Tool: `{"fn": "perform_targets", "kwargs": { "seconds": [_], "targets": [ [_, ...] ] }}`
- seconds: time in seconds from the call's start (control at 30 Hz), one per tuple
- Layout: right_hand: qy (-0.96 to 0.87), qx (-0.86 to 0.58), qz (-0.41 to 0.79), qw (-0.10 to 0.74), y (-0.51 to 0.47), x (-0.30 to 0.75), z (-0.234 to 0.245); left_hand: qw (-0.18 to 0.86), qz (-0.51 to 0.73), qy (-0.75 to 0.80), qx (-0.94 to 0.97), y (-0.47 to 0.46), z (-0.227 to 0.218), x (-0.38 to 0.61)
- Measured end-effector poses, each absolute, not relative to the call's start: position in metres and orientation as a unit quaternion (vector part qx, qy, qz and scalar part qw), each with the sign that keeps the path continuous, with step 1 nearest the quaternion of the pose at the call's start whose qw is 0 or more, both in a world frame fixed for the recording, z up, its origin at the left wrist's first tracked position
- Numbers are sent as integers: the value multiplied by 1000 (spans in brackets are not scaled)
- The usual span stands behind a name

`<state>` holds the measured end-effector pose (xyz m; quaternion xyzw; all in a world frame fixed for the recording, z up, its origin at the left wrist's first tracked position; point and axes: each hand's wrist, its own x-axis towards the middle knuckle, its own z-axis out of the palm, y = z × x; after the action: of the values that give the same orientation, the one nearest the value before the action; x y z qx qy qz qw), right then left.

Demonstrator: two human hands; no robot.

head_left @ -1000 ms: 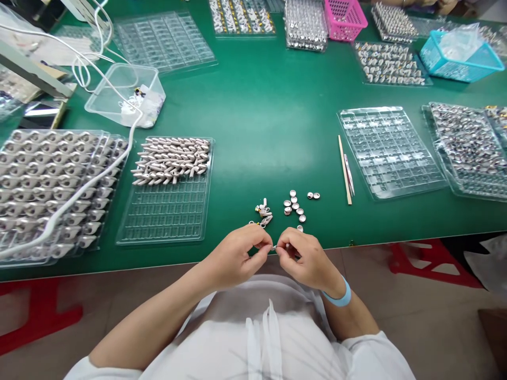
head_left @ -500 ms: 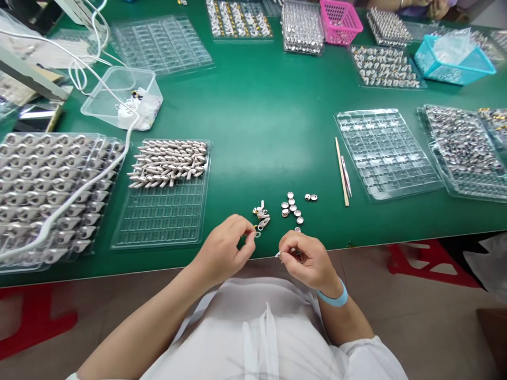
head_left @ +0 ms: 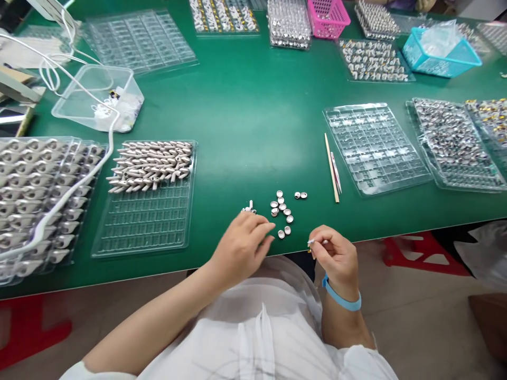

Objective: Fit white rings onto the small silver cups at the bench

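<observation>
My left hand (head_left: 241, 245) lies on the green table (head_left: 253, 126) near its front edge, fingers bent down over a small heap of white parts (head_left: 249, 208) that it mostly hides. Whether it grips one is hidden. Just right of it lie several small round silver caps (head_left: 281, 211). My right hand (head_left: 336, 258), with a blue wristband, hovers at the table edge and pinches a tiny white-and-silver piece (head_left: 312, 241) between thumb and fingertips.
A half-filled clear tray of pale parts (head_left: 148, 195) lies to the left, with a fuller tray (head_left: 39, 195) and white cable (head_left: 79, 179) beyond. A wooden stick and tweezers (head_left: 331, 169) lie beside an empty clear tray (head_left: 374, 148). Baskets and more trays stand at the back.
My hands, joined at one small piece a second ago, have parted. The left moved onto the heap of white parts; the right drew away rightward with the tiny piece.
</observation>
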<state>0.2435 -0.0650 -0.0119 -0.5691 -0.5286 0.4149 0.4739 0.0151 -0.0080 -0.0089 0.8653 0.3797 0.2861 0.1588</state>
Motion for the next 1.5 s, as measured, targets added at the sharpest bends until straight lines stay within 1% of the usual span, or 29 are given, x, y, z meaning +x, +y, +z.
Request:
{"fn": "perform_targets", "kwargs": {
  "seconds": [0.1,0.2,0.3,0.4,0.53,0.63,0.83,1.0,1.17,1.3,1.43,1.5],
  "targets": [
    [-543,-565,414,463,-65,241,-13,175,226,365,886,-8,-12,33],
    [-560,-564,410,448,-66,241,-14,189,201,372,886,-4,-16,39],
    [-565,-563,412,440,-66,241,-17,190,198,360,892,0,-18,38],
    [-568,-559,416,439,-65,236,-18,167,192,349,902,0,-18,38],
    [-601,-573,369,418,-65,229,-18,155,173,347,909,-1,-18,38],
    [-624,-584,334,398,-66,228,-17,164,180,353,903,-2,-18,37],
    [-656,-582,315,362,-67,228,-20,180,179,349,902,-3,-19,42],
    [-661,-580,321,352,-67,225,-20,192,162,350,902,0,-19,47],
    [-675,-567,312,354,-66,224,-19,215,177,341,898,2,-22,48],
    [-671,-556,312,378,-66,222,-16,266,230,354,867,0,-23,45],
    [-663,-548,315,401,-65,217,-11,387,255,394,793,-4,-14,36],
    [-668,-537,317,406,-63,215,-7,431,263,401,765,-5,-8,31]
  ]
}}
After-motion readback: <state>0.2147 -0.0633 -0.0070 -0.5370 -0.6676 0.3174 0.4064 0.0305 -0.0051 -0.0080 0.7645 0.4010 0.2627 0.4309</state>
